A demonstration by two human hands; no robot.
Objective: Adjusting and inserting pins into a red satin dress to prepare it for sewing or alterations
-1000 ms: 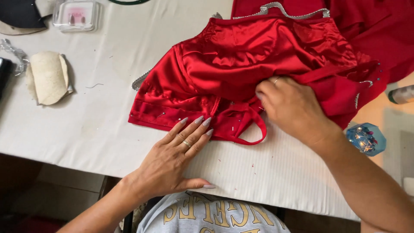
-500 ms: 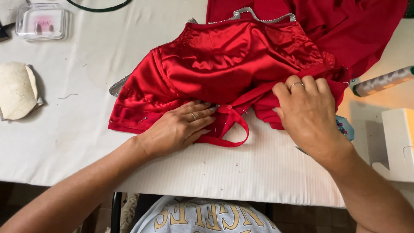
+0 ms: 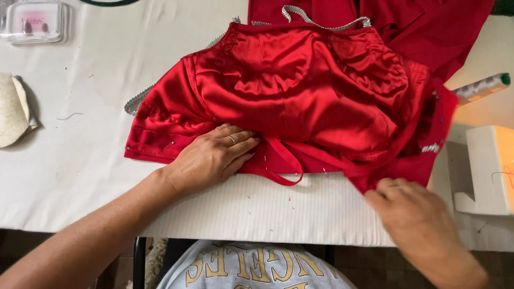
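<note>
Presently, findings as observed from beside the counter:

Garment: red satin blouse [image 3: 300, 101] lies spread inside-out on the white counter [image 3: 80, 176], its long axis running left to right across the person's front; a silver beaded trim [image 3: 321, 21] edges its far side.

Position relative to hands: the blouse lies ahead of both hands, its near hem just at their fingertips; a loose red strap loop [image 3: 284, 166] hangs off the hem between the two hands.

Left hand [image 3: 211, 158]: palm down, flat on the lower left hem, fingers together and pointing right toward the strap; the grip is pressed onto the cloth, pinning rather than pinching. A ring shows on one finger. Forearm enters from the lower left.

Right hand [image 3: 415, 214]: blurred, at the lower right corner of the blouse, fingertips touching or just short of the hem; whether its grip is spread or pinching cloth cannot be told.

Nearer hand: the left, already bearing on the fabric and close to the strap; the right is at the hem's far end.

Pins: small pins appear in the left hem near the left hand and scattered on the counter below the hem.

Surroundings: clear plastic box [image 3: 35, 21] at far left, pale fabric pad [image 3: 13, 109] at left edge, thread spool [image 3: 482, 88] and white machine body [image 3: 490, 171] at right, well apart from the left hand.
</note>
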